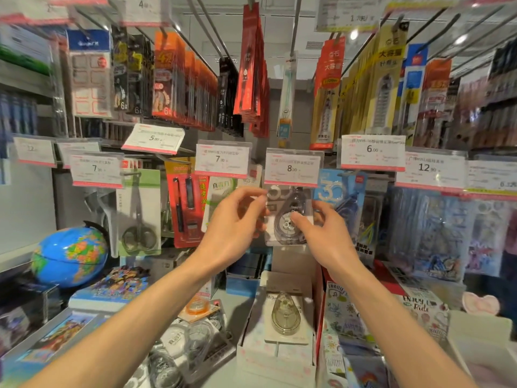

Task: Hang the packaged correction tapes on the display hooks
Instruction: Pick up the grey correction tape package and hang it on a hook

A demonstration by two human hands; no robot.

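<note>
You're under bright, even shop lighting from ceiling lamps at upper right, which throw glare on the plastic price-tag sleeves. Wide-angle distortion bends the frame edges, and motion blur smears the corners, especially upper left.

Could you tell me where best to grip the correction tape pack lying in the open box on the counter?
Pinch the flat card edges of the pack from above, I'd say: the blister bulges at the centre, and the box walls hinder a sideways approach.
</note>
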